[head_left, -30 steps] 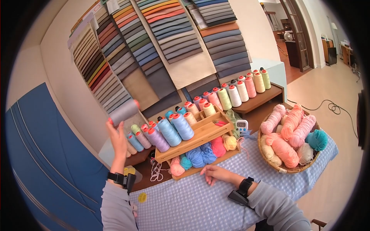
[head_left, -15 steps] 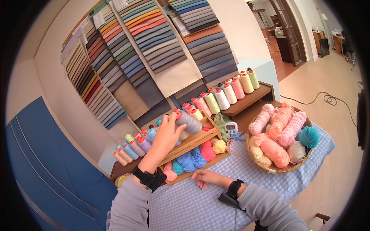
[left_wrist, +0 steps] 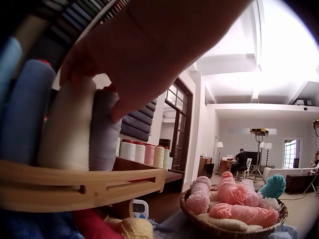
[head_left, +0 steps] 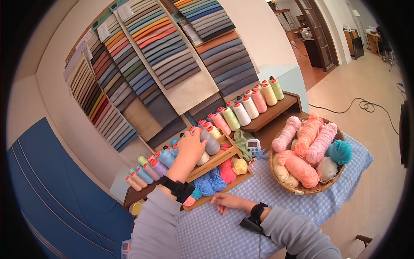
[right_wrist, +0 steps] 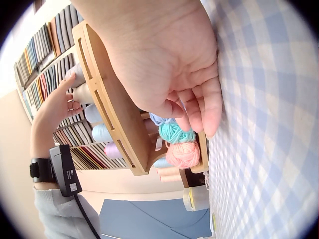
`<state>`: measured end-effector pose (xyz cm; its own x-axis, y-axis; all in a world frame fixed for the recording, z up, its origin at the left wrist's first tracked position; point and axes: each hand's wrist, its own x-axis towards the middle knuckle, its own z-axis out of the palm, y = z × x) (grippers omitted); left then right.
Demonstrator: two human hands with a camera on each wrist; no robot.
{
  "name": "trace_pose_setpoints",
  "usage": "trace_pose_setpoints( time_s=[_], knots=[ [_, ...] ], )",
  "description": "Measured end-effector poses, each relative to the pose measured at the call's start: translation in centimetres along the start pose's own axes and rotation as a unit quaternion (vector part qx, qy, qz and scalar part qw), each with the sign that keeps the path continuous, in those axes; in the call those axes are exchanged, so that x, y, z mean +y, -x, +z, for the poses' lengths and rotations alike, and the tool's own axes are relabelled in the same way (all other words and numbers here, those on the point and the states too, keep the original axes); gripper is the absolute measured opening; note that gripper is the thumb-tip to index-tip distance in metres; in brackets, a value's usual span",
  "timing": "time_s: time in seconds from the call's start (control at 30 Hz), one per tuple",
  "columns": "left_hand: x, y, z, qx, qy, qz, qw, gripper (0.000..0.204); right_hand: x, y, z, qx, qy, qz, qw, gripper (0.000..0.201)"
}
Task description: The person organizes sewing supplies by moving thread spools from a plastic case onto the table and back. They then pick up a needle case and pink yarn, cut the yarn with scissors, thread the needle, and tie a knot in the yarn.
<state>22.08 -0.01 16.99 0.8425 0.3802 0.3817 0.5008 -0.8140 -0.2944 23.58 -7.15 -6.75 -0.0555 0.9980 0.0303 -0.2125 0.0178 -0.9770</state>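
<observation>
Near centre frame, the left hand (head_left: 192, 148) grips a grey thread cone (head_left: 211, 145), seemingly to steady it upright, while the right hand (head_left: 227, 200) rests relaxed on blue-and-white checked cloth (head_left: 207, 228).

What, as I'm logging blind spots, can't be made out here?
- Digits on the timer: head view, too small to read.
- Cream cone's top: left wrist view, hidden by the left hand.
- Blue yarn's lower part: left wrist view, cut off by the bottom edge.

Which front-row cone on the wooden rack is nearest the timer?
The grey cone, rightmost in that row, beside the cream cone, the left hand touching it.
</observation>
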Motion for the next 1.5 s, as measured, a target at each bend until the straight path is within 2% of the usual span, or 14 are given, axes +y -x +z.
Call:
trace_pose_setpoints(
  time_s=[0.1, 0.23, 0.4, 0.73, 0.9, 1.03, 1.1, 1.23, 1.3, 1.33, 1.4, 1.43, 1.5],
  knots=[
    [-0.9, -0.4, 0.5, 0.016, -0.011, 0.03, 0.999, 0.048, 0.1, 0.0, 0.0, -0.003, -0.001, -0.004, 1.0, 0.023],
    [-1.7, -0.3, 0.5, 0.019, 0.003, 0.023, 1.0, 0.052, -0.2, 0.1, 0.2, 0.002, 0.005, 0.0, 1.0, 0.024],
    [-2.1, 0.2, 0.9, 0.078, 0.047, 0.048, 0.995, 0.063, -0.2, 0.1, 0.1, -0.001, 0.01, 0.002, 1.0, 0.025],
    [-1.9, 1.5, 2.2, 0.163, 0.084, 0.061, 0.981, 0.061, -0.1, 0.1, 0.0, -0.004, -0.005, 0.001, 1.0, 0.025],
    [-2.3, 1.9, 2.8, 0.212, 0.082, 0.092, 0.969, 0.059, 0.0, 0.0, -0.1, -0.007, -0.003, 0.003, 1.0, 0.025],
    [-1.8, 2.5, 1.9, 0.185, 0.076, 0.067, 0.977, 0.061, 0.0, -0.1, -0.2, -0.009, -0.003, 0.004, 1.0, 0.024],
    [-1.4, 2.8, 1.3, 0.144, 0.041, 0.026, 0.988, 0.063, -0.1, -0.1, -0.1, -0.008, -0.002, 0.003, 1.0, 0.024],
    [-0.1, 2.6, 0.8, 0.203, 0.037, 0.031, 0.978, 0.052, -0.3, 0.1, 0.1, -0.001, -0.001, 0.007, 1.0, 0.024],
    [0.7, 2.1, 0.9, 0.252, 0.01, 0.103, 0.962, 0.046, -0.2, 0.0, 0.0, -0.004, 0.002, 0.004, 1.0, 0.024],
    [1.1, 1.9, 1.1, 0.252, 0.01, 0.103, 0.962, 0.046, -0.1, 0.0, 0.0, -0.006, 0.006, 0.001, 1.0, 0.024],
    [1.6, 1.3, 1.8, 0.232, 0.019, 0.231, 0.945, 0.028, 0.0, -0.1, -0.1, -0.008, 0.001, 0.002, 1.0, 0.024],
    [1.8, 1.0, 2.2, 0.232, 0.019, 0.231, 0.945, 0.028, 0.1, -0.1, -0.1, -0.009, -0.004, 0.001, 1.0, 0.024],
    [1.9, 0.1, 3.2, 0.24, -0.009, 0.322, 0.916, 0.02, 0.0, -0.1, 0.0, -0.005, -0.002, 0.004, 1.0, 0.024]
  ],
)
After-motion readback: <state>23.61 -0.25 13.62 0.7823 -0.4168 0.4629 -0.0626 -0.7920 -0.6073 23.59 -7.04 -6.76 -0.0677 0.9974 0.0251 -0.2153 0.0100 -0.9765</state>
